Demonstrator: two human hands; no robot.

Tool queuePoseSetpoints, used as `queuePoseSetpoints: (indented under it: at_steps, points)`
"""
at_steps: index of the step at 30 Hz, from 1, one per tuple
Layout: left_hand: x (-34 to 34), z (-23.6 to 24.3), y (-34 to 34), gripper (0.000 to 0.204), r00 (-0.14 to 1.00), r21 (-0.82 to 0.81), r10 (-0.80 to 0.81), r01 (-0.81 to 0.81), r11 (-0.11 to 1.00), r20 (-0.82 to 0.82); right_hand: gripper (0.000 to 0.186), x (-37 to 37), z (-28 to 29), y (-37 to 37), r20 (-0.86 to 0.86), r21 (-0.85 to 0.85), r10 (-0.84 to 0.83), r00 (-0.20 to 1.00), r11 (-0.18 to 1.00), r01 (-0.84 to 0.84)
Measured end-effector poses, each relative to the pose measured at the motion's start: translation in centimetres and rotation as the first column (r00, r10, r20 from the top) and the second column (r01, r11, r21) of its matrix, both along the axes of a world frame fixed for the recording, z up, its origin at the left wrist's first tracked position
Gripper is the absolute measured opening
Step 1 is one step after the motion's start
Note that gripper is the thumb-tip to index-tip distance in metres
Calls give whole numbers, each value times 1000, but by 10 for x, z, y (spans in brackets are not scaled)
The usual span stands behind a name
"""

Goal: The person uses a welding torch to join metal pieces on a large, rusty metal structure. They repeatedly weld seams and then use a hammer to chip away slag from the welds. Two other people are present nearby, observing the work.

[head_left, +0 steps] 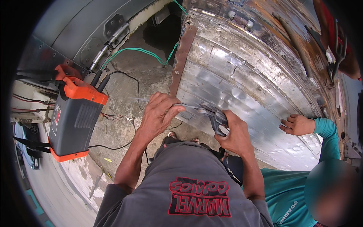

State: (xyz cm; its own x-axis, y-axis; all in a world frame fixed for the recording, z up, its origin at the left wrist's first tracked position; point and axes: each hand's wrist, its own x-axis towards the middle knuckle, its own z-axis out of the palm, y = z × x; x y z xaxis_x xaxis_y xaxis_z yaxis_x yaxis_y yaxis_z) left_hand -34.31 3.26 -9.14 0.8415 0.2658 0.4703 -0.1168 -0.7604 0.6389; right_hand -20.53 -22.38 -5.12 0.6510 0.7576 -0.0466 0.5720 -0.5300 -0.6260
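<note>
My left hand pinches a thin pale rod that runs sideways across the middle of the view. The rod's right part reaches the metal jaws of a dark clamp-like hand tool; whether the jaws grip it I cannot tell. My right hand is wrapped round that tool's looped grip. Both hands are over my front, beside a dented silver metal panel with a brown strip along its left edge.
An orange-and-grey machine with black cables stands at left. Green cords cross the concrete floor behind it. A co-worker's hand, teal-sleeved, rests near the panel at right; another person's arm and long bars are at upper right.
</note>
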Motion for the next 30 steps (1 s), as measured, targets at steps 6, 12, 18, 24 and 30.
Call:
queuePoseSetpoints:
  at_steps: [6,12,18,24,30]
  points:
    - [18,1,-13,26,998,30,-65,64,998,26,61,-1,4,-19,18,13,-14,1000,1000,14]
    - [27,2,-20,27,997,36,-51,48,998,65,66,2,5,-22,-22,2,-43,999,999,43]
    - [29,8,-23,31,990,118,9,-26,993,140,71,5,1,-22,-46,7,-57,997,998,57]
    - [25,11,-28,30,995,101,45,-54,993,86,72,6,-1,-22,-34,15,-39,999,999,39]
    - [28,0,-37,29,997,51,35,-38,998,73,69,8,11,-24,-122,-25,-44,992,999,41]
